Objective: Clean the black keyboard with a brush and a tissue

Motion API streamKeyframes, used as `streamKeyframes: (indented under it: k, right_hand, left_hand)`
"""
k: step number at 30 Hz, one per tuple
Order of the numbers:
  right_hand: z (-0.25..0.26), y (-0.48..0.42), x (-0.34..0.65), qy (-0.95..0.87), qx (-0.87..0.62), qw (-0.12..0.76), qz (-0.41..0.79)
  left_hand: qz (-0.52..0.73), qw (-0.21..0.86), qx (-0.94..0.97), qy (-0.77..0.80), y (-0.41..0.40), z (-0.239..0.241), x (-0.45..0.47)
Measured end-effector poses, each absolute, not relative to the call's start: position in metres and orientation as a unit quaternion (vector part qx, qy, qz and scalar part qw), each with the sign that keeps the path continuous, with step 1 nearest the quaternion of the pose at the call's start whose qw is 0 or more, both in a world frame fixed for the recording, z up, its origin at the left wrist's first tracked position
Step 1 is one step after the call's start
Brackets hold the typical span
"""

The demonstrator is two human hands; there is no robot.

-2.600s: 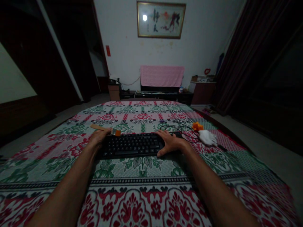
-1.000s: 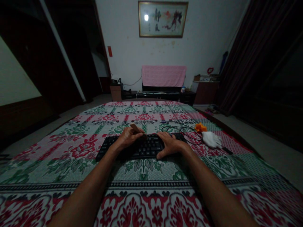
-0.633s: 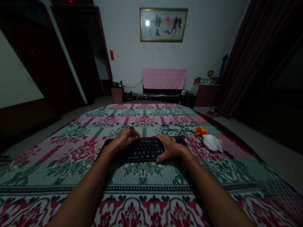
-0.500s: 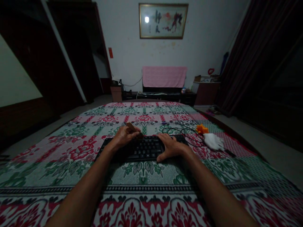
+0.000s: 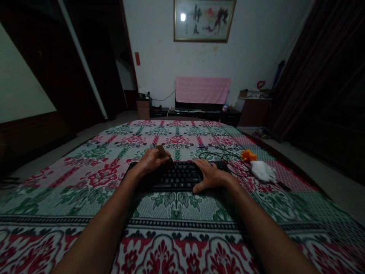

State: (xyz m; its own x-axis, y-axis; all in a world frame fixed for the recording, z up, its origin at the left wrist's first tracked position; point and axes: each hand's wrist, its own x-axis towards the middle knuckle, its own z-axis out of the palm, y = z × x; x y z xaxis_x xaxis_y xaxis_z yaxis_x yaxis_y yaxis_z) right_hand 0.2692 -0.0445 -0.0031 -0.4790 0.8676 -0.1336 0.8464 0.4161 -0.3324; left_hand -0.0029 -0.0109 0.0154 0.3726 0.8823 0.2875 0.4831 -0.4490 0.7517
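Observation:
A black computer keyboard (image 5: 176, 178) lies flat on the patterned cloth (image 5: 176, 207), its long side across my view. My left hand (image 5: 151, 161) is closed around a flat brown brush-like tool (image 5: 161, 149), held tilted above the keyboard's left half. The tool's lower end is dark and hard to make out against the keys. My right hand (image 5: 209, 174) grips the keyboard's right part, thumb at the near edge and fingers stretched to the far edge. It covers many of the keys there.
Right of the keyboard lie a looped black cable (image 5: 221, 155), an orange object (image 5: 248, 155) and a white glove-like bundle (image 5: 262, 171). A small purple item (image 5: 201, 146) rests farther back. A pink cloth (image 5: 203, 90) hangs over a dark screen by the wall.
The view has shifted slightly, so the scene sits a little right and higher. My left hand has moved the brown tool slightly over the keyboard; my right hand keeps its place there.

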Motion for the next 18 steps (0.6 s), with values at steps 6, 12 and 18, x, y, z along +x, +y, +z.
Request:
streamKeyframes:
  k: [6,12,18]
  right_hand:
    - [-0.007,-0.043,0.27,-0.852,-0.496,0.047,0.161]
    - [-0.008,-0.042,0.271,-0.842,-0.507,0.045,0.178]
    - [-0.005,-0.044,0.269,-0.843,-0.509,0.037,0.172]
  left_hand:
    - [0.306,0.312,0.776,0.456,-0.008,0.014,-0.009]
    - [0.341,0.299,0.734,0.506,-0.005,0.02,-0.027]
    - [0.349,0.316,0.745,0.472,-0.01,0.02,-0.019]
